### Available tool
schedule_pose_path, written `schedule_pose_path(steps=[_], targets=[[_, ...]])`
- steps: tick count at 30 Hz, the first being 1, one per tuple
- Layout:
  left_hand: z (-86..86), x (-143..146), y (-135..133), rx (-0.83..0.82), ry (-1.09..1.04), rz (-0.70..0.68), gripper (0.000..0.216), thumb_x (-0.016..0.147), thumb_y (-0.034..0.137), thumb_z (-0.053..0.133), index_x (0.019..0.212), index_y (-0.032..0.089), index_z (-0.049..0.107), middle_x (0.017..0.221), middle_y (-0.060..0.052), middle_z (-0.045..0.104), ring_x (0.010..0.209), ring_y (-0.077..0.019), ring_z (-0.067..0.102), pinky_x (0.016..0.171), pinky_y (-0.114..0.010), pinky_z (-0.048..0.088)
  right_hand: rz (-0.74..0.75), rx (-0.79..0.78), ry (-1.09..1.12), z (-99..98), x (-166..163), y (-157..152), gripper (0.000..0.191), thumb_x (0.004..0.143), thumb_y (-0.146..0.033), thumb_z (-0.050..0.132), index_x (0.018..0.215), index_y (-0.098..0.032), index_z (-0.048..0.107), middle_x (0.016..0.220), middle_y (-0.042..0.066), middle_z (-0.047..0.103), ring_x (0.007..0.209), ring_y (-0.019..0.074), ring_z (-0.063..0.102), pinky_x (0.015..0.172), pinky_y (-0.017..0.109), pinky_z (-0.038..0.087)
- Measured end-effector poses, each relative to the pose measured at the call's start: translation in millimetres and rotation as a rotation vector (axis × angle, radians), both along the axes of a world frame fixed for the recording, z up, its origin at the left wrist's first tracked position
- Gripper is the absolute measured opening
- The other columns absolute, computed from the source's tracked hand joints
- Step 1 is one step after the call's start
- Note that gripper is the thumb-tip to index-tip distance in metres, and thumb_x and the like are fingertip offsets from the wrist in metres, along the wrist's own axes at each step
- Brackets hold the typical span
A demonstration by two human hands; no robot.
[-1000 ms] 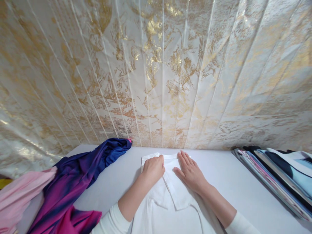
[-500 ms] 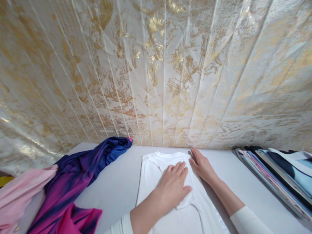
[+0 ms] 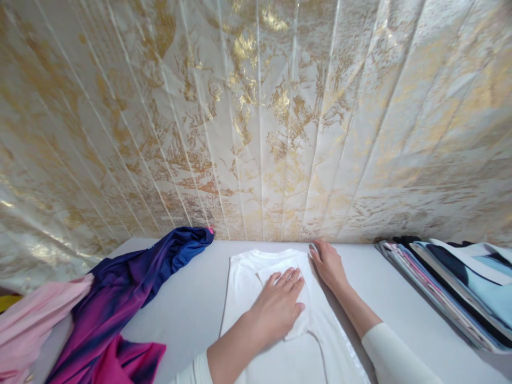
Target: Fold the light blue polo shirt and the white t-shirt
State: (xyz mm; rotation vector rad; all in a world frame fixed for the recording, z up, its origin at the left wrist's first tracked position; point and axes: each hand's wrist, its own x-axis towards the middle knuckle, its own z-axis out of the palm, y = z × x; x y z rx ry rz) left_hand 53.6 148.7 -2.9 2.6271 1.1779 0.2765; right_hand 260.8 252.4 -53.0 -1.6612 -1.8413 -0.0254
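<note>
A white shirt [image 3: 242, 298] lies in front of me with its sides folded inward and its neckline toward the wall. My left hand [image 3: 280, 304] rests flat on the middle of it, fingers spread over a folded part. At the shirt's upper right edge is my right hand [image 3: 327, 262], its fingers slightly bent and touching the edge of the cloth or the table beside it; nothing shows in its grasp. The lower end of the shirt runs out of view.
A stack of folded clothes [image 3: 444, 298] lies at the right. On the left are a crumpled blue and magenta garment [image 3: 132, 288] and a pink garment [image 3: 40, 314]. A wall covered in gold-patterned sheeting [image 3: 256, 133] rises behind the white table [image 3: 188, 309].
The view has shifted slightly. My right hand's fingers have bent a little more at the shirt's upper right edge; my left hand stays flat on the shirt.
</note>
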Motion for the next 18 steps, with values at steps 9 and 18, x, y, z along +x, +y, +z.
schedule_pose_path(steps=[9, 18], targets=[[14.5, -20, -21, -0.052, 0.09, 0.209, 0.055, 0.096, 0.029, 0.039, 0.148, 0.013, 0.032, 0.157, -0.01, 0.021, 0.146, -0.0234, 0.018, 0.118, -0.049, 0.018, 0.378, 0.059, -0.182, -13.9, -27, -107, 0.052, 0.097, -0.037, 0.035, 0.145, -0.016, 0.038, 0.149, 0.012, 0.042, 0.139, 0.0247, 0.036, 0.108, 0.043, 0.039], [0.9, -61, -91, 0.035, -0.016, 0.204, 0.059, 0.091, 0.022, 0.045, 0.148, 0.025, 0.032, 0.158, -0.004, 0.02, 0.145, -0.0224, 0.022, 0.116, -0.042, 0.027, 0.528, 0.027, -0.239, 26.8, -17, -180, 0.054, 0.095, -0.042, 0.047, 0.143, -0.017, 0.044, 0.142, 0.013, 0.051, 0.131, 0.0268, 0.048, 0.102, 0.038, 0.047]])
